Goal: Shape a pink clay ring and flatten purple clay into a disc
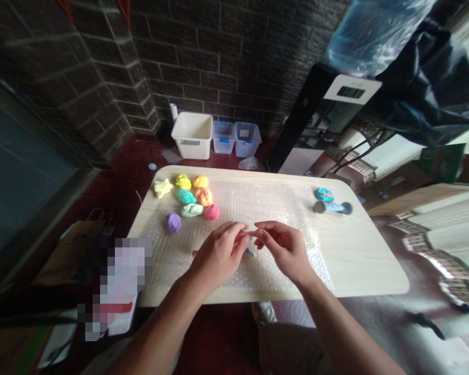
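Observation:
Over the middle of the bubble wrap [242, 200], my left hand [223, 249] and my right hand [284, 249] meet at the fingertips. Both are closed in a pinch, and whatever small piece they hold is too hidden to name. Just below the fingertips, partly covered by my left hand, shows a small purple piece [250, 252] with a pale end. A bit of something tan [195, 253] peeks out at the left of my left hand. Soft clay-like lumps lie up and to the left, including a purple lump [174, 222], a pink lump [211, 212] and a pale green lump [192, 210].
Further lumps are teal [186, 196], orange [204, 196], yellow [183, 181] and cream [163, 188]. On the table's [369, 255] right side lie a turquoise lump with a red stripe [324, 195] and a dumbbell-shaped object [333, 208]. Bins [193, 138] and a water dispenser [316, 114] stand behind.

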{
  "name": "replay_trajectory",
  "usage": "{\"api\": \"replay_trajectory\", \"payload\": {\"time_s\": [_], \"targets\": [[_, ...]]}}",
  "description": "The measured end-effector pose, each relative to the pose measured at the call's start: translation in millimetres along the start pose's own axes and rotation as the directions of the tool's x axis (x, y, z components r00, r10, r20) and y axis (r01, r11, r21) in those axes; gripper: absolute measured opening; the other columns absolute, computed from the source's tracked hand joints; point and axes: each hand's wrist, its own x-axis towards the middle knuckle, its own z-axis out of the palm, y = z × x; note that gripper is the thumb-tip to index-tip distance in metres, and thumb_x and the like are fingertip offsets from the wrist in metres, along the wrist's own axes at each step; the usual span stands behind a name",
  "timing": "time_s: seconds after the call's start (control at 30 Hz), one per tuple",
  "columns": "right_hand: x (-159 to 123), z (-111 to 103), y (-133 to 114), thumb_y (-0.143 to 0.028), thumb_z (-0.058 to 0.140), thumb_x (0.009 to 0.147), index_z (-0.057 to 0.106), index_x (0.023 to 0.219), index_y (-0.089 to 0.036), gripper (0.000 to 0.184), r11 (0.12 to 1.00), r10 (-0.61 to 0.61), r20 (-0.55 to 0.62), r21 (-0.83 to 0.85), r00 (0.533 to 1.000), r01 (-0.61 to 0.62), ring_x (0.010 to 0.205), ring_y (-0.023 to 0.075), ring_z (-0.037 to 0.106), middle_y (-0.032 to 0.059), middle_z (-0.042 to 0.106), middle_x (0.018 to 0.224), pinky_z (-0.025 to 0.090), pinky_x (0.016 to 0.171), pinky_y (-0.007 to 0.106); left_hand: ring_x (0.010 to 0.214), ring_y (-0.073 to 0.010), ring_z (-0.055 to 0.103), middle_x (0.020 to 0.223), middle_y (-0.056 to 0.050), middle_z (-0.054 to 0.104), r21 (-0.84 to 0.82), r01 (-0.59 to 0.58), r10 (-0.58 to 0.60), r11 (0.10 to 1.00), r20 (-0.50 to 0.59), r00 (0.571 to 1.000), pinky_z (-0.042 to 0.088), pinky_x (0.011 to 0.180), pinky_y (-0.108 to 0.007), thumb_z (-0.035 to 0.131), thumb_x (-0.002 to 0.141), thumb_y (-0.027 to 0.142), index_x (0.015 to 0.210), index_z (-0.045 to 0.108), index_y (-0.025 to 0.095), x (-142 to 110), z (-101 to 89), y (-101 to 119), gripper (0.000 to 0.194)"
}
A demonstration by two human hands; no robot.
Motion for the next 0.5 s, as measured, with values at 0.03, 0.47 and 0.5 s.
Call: {"api": "replay_trajectory", "payload": {"time_s": [0.03, 0.47, 0.5], "targets": [[-0.3, -0.6, 0.4, -0.046, 0.081, 0.091, 0.079, 0.107, -0.019, 0.031, 1.0, -0.006, -0.002, -0.01, 1.0, 0.006, 0.074, 0.0197, 0.075, 0.009, 0.083, 0.089, 0.063, 0.07, 0.034, 0.098, -0.0232, 0.074, 0.109, -0.009, 0.078, -0.008, 0.004, -0.004, 1.0, 0.011, 1.0, 0.055, 0.085, -0.034, 0.056, 0.105, 0.02, 0.114, 0.068, 0.018, -0.3, 0.2, -0.2, 0.016], [1.9, 1.2, -2.9, -0.052, 0.08, 0.09, 0.079, 0.095, -0.015, 0.038, 0.996, 0.085, 0.034, 0.033, 0.996, -0.087, 0.062, 0.0167, 0.069, 0.0064, 0.076, 0.076, 0.057, 0.059, 0.03, 0.089, -0.0219, 0.072, 0.095, -0.005, 0.076, 0.055, -0.014, 0.012, 0.998, 0.049, 0.999, 0.051, 0.078, -0.033, 0.055, 0.104, 0.016, 0.094, 0.07, 0.02, -0.4, -5.2, 5.1, 0.019], [1.6, 1.1, -2.0, -0.051, 0.081, 0.09, 0.079, 0.098, -0.015, 0.037, 0.996, 0.077, 0.027, 0.038, 0.997, -0.078, 0.064, 0.0168, 0.069, 0.0063, 0.077, 0.078, 0.057, 0.061, 0.03, 0.091, -0.022, 0.072, 0.096, -0.005, 0.076, 0.038, -0.007, 0.005, 0.999, 0.052, 0.999, 0.052, 0.078, -0.033, 0.056, 0.104, 0.017, 0.096, 0.07, 0.02, -0.9, -4.8, 5.2, 0.016]]}}
